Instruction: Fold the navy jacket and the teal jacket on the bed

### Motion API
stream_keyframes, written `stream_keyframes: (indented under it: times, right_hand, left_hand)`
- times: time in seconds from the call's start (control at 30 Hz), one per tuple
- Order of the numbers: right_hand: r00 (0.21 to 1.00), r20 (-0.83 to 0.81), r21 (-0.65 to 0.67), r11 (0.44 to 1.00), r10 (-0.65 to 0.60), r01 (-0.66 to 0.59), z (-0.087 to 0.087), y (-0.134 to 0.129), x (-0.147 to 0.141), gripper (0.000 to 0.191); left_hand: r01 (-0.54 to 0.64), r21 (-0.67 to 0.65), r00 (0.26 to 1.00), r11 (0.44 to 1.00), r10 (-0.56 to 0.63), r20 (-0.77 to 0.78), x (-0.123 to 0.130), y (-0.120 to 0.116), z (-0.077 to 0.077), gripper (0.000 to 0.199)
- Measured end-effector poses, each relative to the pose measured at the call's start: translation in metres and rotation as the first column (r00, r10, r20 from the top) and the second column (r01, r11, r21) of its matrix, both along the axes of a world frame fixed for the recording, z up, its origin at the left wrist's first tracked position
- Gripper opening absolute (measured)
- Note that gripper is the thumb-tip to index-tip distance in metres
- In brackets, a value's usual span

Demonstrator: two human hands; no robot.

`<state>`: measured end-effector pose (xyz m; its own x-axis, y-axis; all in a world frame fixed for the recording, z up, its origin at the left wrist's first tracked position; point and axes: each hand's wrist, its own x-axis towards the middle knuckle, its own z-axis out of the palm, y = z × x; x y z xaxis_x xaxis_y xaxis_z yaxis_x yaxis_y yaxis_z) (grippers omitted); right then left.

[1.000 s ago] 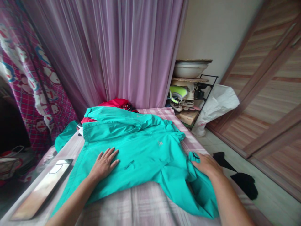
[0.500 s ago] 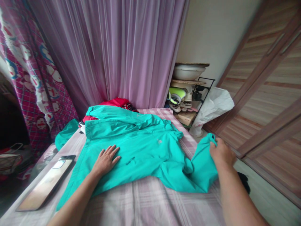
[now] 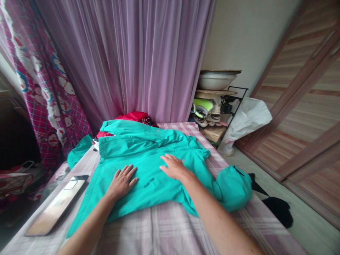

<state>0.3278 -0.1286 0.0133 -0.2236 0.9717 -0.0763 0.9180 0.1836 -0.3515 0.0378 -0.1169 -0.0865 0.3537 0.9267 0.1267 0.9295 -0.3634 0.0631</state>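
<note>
Left hand (image 3: 122,182) lies splayed on the teal jacket (image 3: 148,166), right hand (image 3: 172,166) palm-down with fingers extended on or just above it, the jacket's long axis running 9 to 3 o'clock, its bunched sleeve (image 3: 235,189) at 4 o'clock from the nearer right hand.

I can't read any lettering, brand or number from my end. The dark print (image 3: 149,183) on the teal jacket (image 3: 143,161) is illegible to me, the pale mark (image 3: 183,161) beside the right hand (image 3: 174,168) too faint to make out.
</note>
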Motion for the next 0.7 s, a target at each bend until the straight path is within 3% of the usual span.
stream_keyframes:
  times: [0.07,0.13,0.23,0.33,0.47,0.6,0.7]
  right_hand:
    - [0.999,-0.008,-0.035,0.998,0.047,-0.048,-0.008,0.007,-0.017,0.065]
    - [0.999,0.034,-0.033,0.999,0.011,-0.01,-0.024,0.012,-0.014,0.064]
    - [0.966,0.158,-0.01,0.978,-0.204,0.208,-0.053,0.014,0.019,0.062]
    - [0.873,0.235,0.048,0.902,-0.427,0.429,-0.072,0.009,0.065,0.062]
    - [0.801,0.251,0.055,0.834,-0.544,0.549,-0.076,0.003,0.1,0.065]
    - [0.796,0.265,0.081,0.835,-0.545,0.544,-0.077,0.001,0.101,0.064]
    - [0.791,0.279,0.129,0.838,-0.544,0.531,-0.08,0.0,0.098,0.063]
  left_hand:
    - [0.007,0.004,1.0,1.0,-0.007,0.005,-0.001,0.0,-0.001,0.059]
    - [0.009,0.005,1.0,1.0,-0.009,0.008,-0.002,0.0,-0.002,0.059]
    - [0.009,-0.009,1.0,1.0,-0.009,-0.001,-0.001,-0.001,-0.001,0.06]
    - [0.011,-0.028,1.0,1.0,-0.011,-0.01,0.001,-0.003,0.0,0.061]
    - [0.022,-0.019,1.0,1.0,-0.022,-0.01,0.002,-0.004,-0.002,0.061]
    - [-0.008,-0.039,1.0,0.999,0.007,-0.013,0.007,-0.001,0.005,0.058]
    - [-0.043,-0.017,0.999,0.999,0.043,0.014,0.026,0.004,0.018,0.05]
